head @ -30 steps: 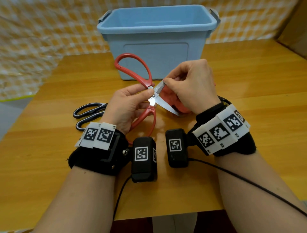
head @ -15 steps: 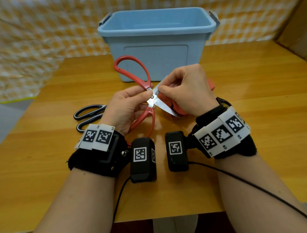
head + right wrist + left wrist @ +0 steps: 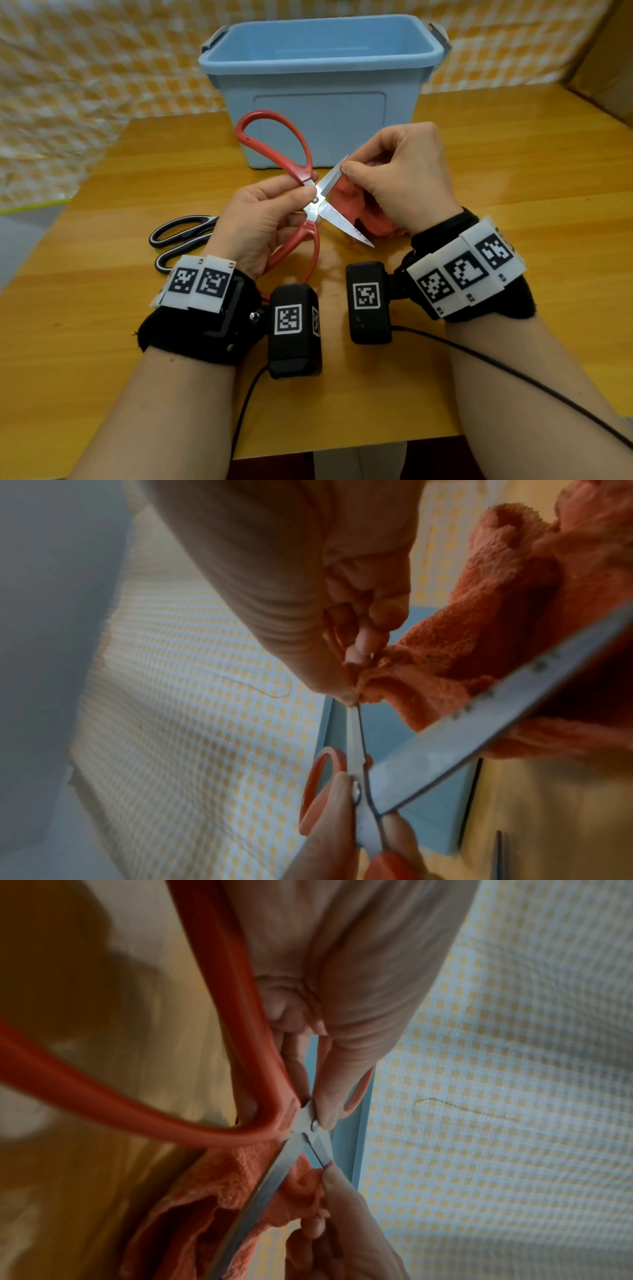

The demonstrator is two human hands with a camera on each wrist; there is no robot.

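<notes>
Left grip (image 3: 260, 222) pinches red scissors (image 3: 337, 220); right grip (image 3: 400, 178), cloth (image 3: 347, 198) (head view adds black scissors (image 3: 186, 247)).

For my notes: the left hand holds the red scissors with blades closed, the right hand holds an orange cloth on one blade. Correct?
Not quite: the blades are spread open, not closed, as the head view shows. The left hand holds the red scissors, and the right hand holds the orange cloth on one blade.
</notes>
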